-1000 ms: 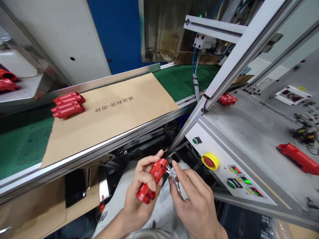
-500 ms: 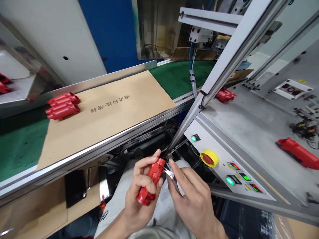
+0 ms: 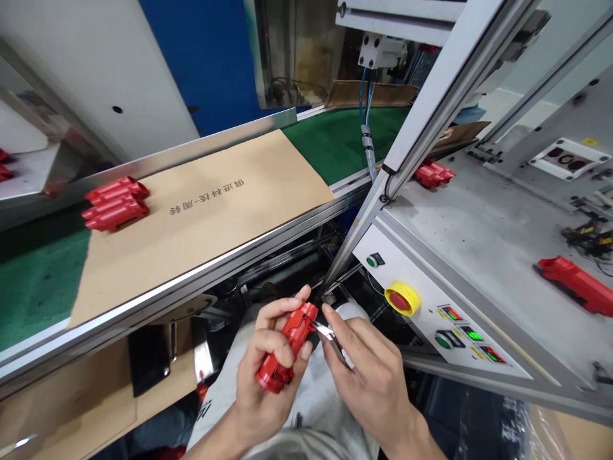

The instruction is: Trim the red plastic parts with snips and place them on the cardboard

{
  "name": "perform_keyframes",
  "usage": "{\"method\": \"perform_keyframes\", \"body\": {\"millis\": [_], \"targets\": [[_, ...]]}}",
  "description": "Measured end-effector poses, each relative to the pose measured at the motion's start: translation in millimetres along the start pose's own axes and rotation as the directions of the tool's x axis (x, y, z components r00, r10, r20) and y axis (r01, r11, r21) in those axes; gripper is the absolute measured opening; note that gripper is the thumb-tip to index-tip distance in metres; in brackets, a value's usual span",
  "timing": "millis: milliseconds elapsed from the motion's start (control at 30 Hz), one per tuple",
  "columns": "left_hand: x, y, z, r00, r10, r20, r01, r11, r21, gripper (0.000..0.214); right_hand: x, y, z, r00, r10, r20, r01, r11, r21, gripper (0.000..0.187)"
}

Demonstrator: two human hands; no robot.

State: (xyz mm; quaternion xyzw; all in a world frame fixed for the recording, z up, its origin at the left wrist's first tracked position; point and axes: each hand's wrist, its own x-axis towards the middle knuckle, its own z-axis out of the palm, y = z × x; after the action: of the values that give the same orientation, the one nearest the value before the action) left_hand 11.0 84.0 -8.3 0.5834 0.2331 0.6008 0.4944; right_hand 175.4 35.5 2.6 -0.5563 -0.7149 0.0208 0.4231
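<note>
Being gripped as before by the left hand [image 3: 271, 377], the red housing [image 3: 297, 332] is met by pliers [image 3: 330, 340] pinched in the right hand [image 3: 368, 383], beside a conveyor [image 3: 345, 144].

Glossy red plastic housing [image 3: 292, 348], chunky and tube-shaped with notched cutouts, sits tilted up toward the far right, and the slim steel tips of some small pliers [image 3: 330, 338] are right up against its far end.

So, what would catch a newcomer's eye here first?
A bright red plastic part is held in the person's left hand at bottom centre, small metal snips in the right hand. Rightward, a red emergency-stop button with yellow collar stands out; upper left, more red parts lie stacked on brown cardboard.
</note>
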Motion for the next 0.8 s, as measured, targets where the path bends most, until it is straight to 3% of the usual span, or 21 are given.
{"method": "perform_keyframes", "body": {"millis": [133, 300, 600, 700, 800], "targets": [[-2, -1, -1.4, 0.999, -0.040, 0.001, 0.040, 0.999, -0.009, 0.030, -2, 4, -1, 1.000, -0.008, 0.002, 0.008, 1.000, -0.004, 0.057], [-9, -3, -3.9, 0.975, -0.221, -0.017, 0.215, 0.961, -0.176, 0.027, -2, 10, 2, 0.999, -0.047, -0.001, 0.047, 0.999, -0.016, 0.058], [-10, -1, -7.8, 0.928, -0.372, 0.014, 0.351, 0.864, -0.360, 0.028, -4, 20, 7, 0.988, -0.135, -0.075, 0.138, 0.989, 0.043, 0.063], [-10, -1, -9.3, 0.915, -0.404, 0.010, 0.378, 0.845, -0.378, 0.028, -5, 20, 6, 0.989, -0.070, -0.129, 0.088, 0.985, 0.145, 0.062], [-10, 1, -9.9, 0.917, -0.399, 0.025, 0.382, 0.857, -0.344, 0.028, -4, 18, -1, 0.996, 0.047, -0.078, -0.031, 0.981, 0.191, 0.059]]}}
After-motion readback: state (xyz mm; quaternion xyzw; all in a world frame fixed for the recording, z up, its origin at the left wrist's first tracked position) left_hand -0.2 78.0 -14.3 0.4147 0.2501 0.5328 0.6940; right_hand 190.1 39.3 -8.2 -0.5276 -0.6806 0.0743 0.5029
